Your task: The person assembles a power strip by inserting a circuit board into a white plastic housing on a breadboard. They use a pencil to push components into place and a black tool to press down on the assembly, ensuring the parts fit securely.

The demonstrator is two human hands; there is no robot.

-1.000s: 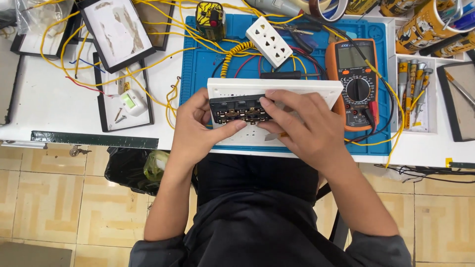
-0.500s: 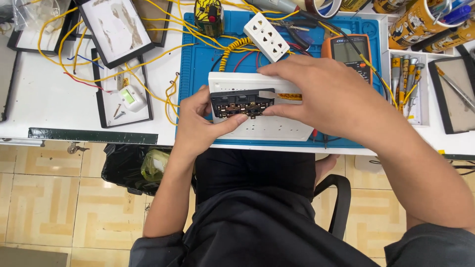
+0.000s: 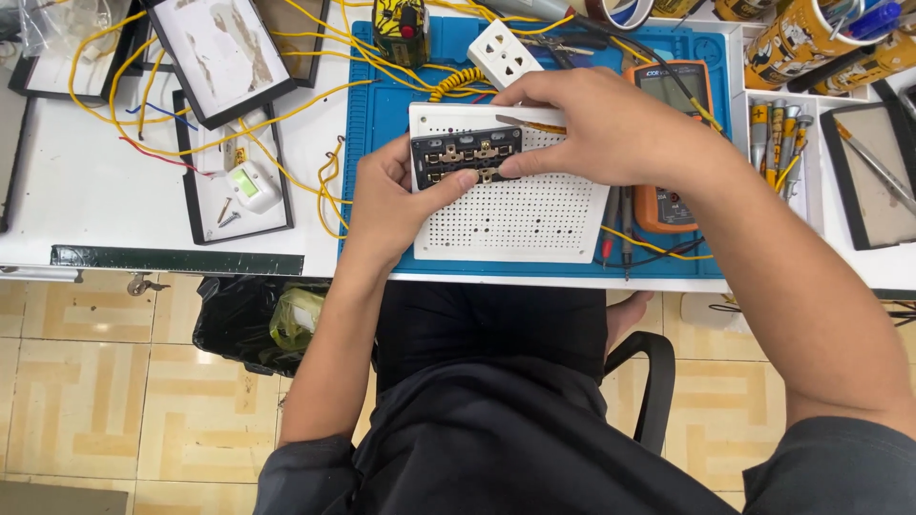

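We steady the black socket module (image 3: 466, 157) on the white perforated board (image 3: 520, 205) over the blue mat (image 3: 382, 105); left hand (image 3: 396, 195) pinches its left end, right hand (image 3: 596, 124) fingertips press its brass terminals. Best keep it flat, press straight down.

Black socket module (image 3: 466, 157): rectangular, brass contacts facing up, lying flat at the 10 o'clock corner of a white perforated board (image 3: 520, 215). Board rests flat on blue mat (image 3: 382, 105), long side across the bench.
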